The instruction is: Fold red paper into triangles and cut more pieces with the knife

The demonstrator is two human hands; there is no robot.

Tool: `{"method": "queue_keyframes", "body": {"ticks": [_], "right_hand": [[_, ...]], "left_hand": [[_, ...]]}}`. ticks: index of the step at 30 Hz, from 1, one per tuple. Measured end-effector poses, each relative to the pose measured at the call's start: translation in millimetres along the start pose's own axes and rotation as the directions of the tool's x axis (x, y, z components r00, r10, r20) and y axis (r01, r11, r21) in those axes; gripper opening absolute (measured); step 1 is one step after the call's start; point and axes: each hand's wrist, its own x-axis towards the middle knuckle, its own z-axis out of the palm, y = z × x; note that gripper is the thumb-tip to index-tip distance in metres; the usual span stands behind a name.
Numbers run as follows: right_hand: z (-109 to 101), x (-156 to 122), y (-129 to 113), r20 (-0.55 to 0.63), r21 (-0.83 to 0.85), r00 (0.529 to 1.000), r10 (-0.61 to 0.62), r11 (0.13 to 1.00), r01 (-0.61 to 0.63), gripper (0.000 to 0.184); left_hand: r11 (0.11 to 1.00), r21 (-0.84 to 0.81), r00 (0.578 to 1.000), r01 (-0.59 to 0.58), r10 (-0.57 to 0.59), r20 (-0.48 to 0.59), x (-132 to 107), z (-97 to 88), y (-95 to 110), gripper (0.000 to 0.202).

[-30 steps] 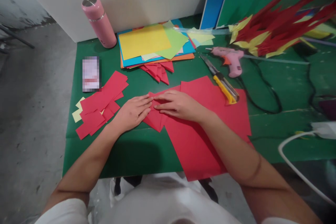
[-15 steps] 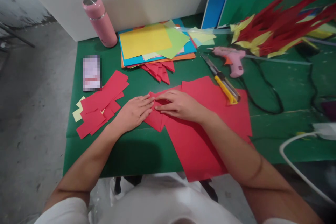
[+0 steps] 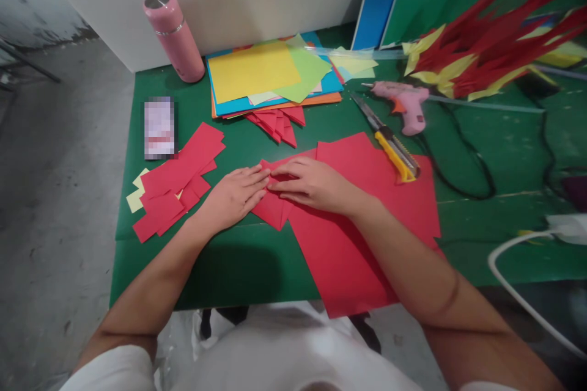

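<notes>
A small piece of folded red paper [image 3: 270,211] lies on the green table, with creased flaps. My left hand [image 3: 236,195] rests flat over its left side, fingers stretched out and pressing it down. From the right, my right hand [image 3: 309,182] reaches onto the same piece, its thumb and fingers closed in on the fold at its upper middle. The fingertips of both hands nearly meet, and they hide part of the paper. Under my right hand and forearm spread large red sheets [image 3: 362,244].
Red paper strips [image 3: 183,165] lie at left below a blurred-out phone [image 3: 159,128]. A pink bottle [image 3: 177,40] stands behind, beside stacked coloured paper [image 3: 252,73] and folded red triangles [image 3: 279,125]. A yellow utility knife [image 3: 392,149], pink glue gun [image 3: 403,101] and red-yellow paper flames [image 3: 481,49] are at right.
My right thumb and fingertips have slid very slightly left on the folded red paper. Everything else keeps its place.
</notes>
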Motion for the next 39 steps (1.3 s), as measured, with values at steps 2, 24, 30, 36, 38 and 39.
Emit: {"method": "queue_keyframes", "body": {"ticks": [2,24,30,36,38,39], "right_hand": [[0.0,0.6,-0.8,0.02,-0.015,1.0,0.007,1.0,-0.006,0.027],[-0.1,1.3,-5.4,0.054,-0.004,0.997,0.05,0.999,-0.05,0.028],[-0.8,1.9,-7.1,0.068,0.029,0.996,0.054,0.998,-0.056,0.029],[-0.1,3.0,-6.4,0.07,0.039,0.998,0.007,0.999,-0.009,0.03],[0.7,3.1,-5.8,0.072,0.061,0.997,-0.002,0.998,-0.002,0.03],[1.1,3.1,-5.5,0.072,0.071,0.997,-0.003,0.998,-0.002,0.029]], "left_hand": [[1.0,0.001,1.0,-0.008,0.008,-0.008,0.4,0.0,-0.3,0.038],[0.987,0.085,0.991,0.134,-0.134,0.001,4.1,-9.9,2.1,0.032],[0.975,0.059,0.977,0.215,-0.215,-0.002,5.6,-10.8,-0.3,0.027],[0.982,0.053,0.983,0.179,-0.176,-0.057,4.3,-11.1,-5.1,0.027],[0.986,0.052,0.986,0.16,-0.156,-0.067,4.5,-11.8,-5.3,0.028],[0.987,0.052,0.987,0.152,-0.148,-0.066,4.7,-12.5,-5.4,0.028]]}}
